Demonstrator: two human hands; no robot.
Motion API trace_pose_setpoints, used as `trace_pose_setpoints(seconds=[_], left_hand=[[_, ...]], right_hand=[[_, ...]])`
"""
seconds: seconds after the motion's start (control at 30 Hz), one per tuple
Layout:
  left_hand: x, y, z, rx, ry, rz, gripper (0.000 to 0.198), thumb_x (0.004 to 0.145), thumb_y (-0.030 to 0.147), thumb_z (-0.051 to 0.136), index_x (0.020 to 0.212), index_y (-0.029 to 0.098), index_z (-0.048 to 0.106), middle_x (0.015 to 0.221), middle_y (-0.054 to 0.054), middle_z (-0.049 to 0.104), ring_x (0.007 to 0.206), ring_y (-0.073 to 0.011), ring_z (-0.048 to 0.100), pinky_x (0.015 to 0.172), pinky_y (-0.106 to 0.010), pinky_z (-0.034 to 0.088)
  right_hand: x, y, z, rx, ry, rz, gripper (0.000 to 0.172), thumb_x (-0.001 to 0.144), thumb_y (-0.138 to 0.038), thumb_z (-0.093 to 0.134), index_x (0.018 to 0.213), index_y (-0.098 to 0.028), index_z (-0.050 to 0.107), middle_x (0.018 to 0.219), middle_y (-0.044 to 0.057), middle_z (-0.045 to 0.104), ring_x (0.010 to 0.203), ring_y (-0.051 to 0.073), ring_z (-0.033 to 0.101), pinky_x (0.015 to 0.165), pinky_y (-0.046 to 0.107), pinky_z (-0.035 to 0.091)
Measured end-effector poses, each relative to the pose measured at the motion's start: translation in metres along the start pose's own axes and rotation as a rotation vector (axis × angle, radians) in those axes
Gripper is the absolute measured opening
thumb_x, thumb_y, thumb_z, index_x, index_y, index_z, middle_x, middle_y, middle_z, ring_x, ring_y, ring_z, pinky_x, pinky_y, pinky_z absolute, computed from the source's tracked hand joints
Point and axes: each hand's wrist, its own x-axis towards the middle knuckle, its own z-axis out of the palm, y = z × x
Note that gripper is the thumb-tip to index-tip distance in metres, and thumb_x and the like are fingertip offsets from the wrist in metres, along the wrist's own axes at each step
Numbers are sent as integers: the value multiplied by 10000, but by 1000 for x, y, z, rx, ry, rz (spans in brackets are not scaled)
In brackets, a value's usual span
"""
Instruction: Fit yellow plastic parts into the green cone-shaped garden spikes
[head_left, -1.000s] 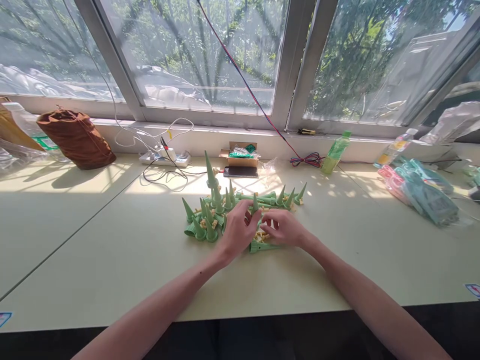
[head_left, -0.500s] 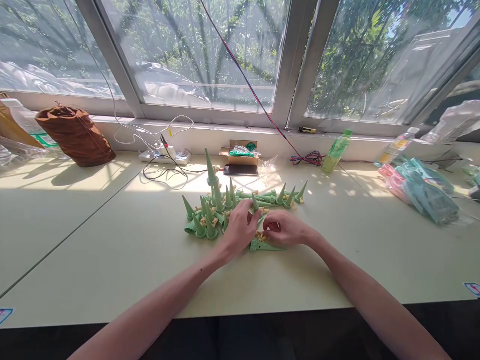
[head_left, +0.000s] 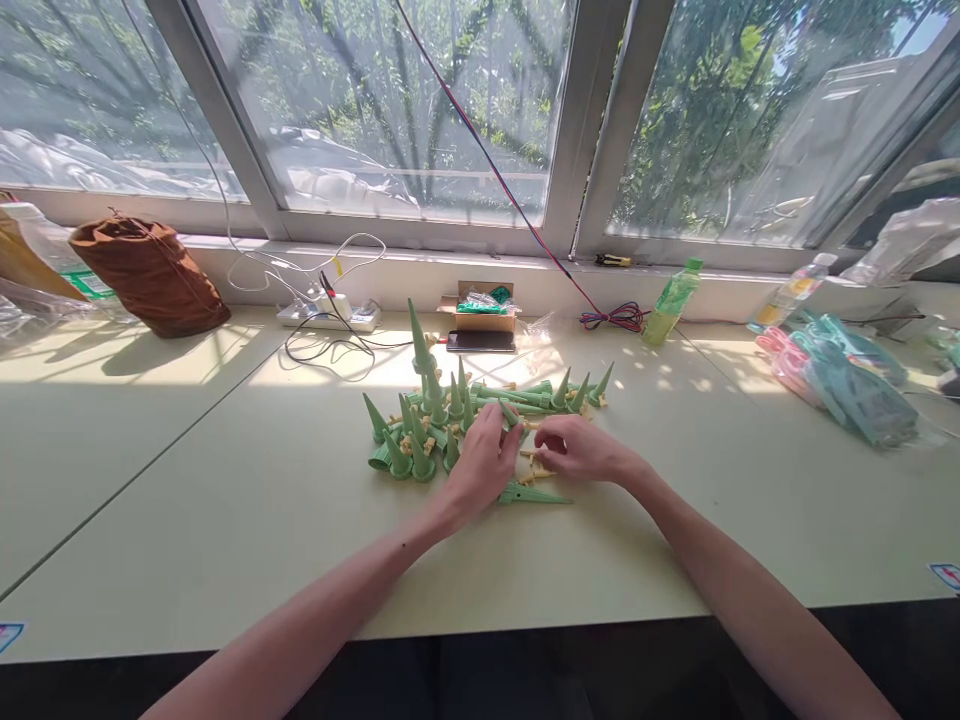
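A cluster of green plastic cone spikes (head_left: 431, 425) stands and lies on the pale table (head_left: 225, 500), mixed with small tan pieces (head_left: 541, 474). My left hand (head_left: 484, 462) is closed round one green cone (head_left: 510, 413) at the pile's near edge. My right hand (head_left: 581, 450) sits just to its right, fingers pinched together over the tan pieces; what it pinches is too small to name. Another green cone (head_left: 534, 494) lies on its side just in front of both hands.
Behind the pile are a small cardboard box (head_left: 480, 306), a dark phone (head_left: 480, 341), a power strip (head_left: 328, 315) with cables and a green bottle (head_left: 670, 302). A brown bag (head_left: 150, 273) stands far left. Plastic-wrapped teal and pink packs (head_left: 844, 380) lie at right.
Both hands have shifted slightly away from me into the pile. The lying cone in front of them is now uncovered. The left hand has tilted its cone towards the right hand.
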Motion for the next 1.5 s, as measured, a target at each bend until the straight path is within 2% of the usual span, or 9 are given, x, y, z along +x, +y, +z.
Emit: trace_pose_setpoints(seconds=[0.3,0.47,0.57,0.7,0.8,1.0,1.27,1.4,1.5], left_hand=[[1,5,0,-84,-4,-107,153,954,321,470,895,183,500,656,20,503,582,-135,513,557,-258,379],[0,6,-2,130,128,32,247,940,266,495,727,193,394,734,-2,498,589,-113,467,563,-253,359],[-1,7,-2,253,99,89,227,931,213,495,726,194,398,787,-16,509,609,-120,471,585,-261,371],[-3,5,-1,404,35,86,174,932,195,481,767,195,426,820,-31,514,651,-150,499,607,-281,384],[-4,3,0,466,-11,69,163,936,209,473,778,195,436,834,-40,521,678,-168,512,605,-291,386],[-4,3,-1,443,-74,6,207,939,222,477,740,197,426,806,-32,529,673,-169,507,604,-294,385],[-2,2,-2,426,-84,-14,175,911,149,527,751,186,467,772,-26,561,676,-170,534,601,-285,395],[-3,1,-1,459,-58,48,149,933,216,533,793,174,502,774,-29,573,646,-163,544,574,-277,398],[-3,4,-3,477,37,171,164,977,286,469,894,162,537,827,-41,586,625,-145,550,560,-264,409]], right_hand=[[0,6,0,-78,134,9,74,816,-131,592,753,-159,616,690,-4,580,616,104,493,582,229,339],[1,6,0,-86,192,29,89,855,-168,582,777,-159,625,720,8,600,615,107,505,589,236,355],[2,8,3,-98,219,43,89,869,-173,576,801,-159,630,739,15,608,609,109,509,599,241,371],[3,10,9,-73,296,72,93,887,-179,562,940,-156,636,830,39,642,613,117,528,619,252,407],[4,10,11,-51,293,76,124,896,-169,542,976,-154,636,863,51,663,612,120,538,636,257,426],[4,8,12,-41,223,121,127,903,-181,534,945,-161,652,830,42,669,633,128,554,638,254,423],[4,9,13,-39,226,104,135,907,-182,526,918,-169,660,797,39,659,626,134,547,623,255,408],[4,10,13,-29,241,85,127,906,-180,531,904,-170,658,793,36,654,625,132,540,618,255,397],[5,9,13,-21,270,57,122,912,-185,534,868,-173,647,784,30,646,630,131,534,624,256,391]])
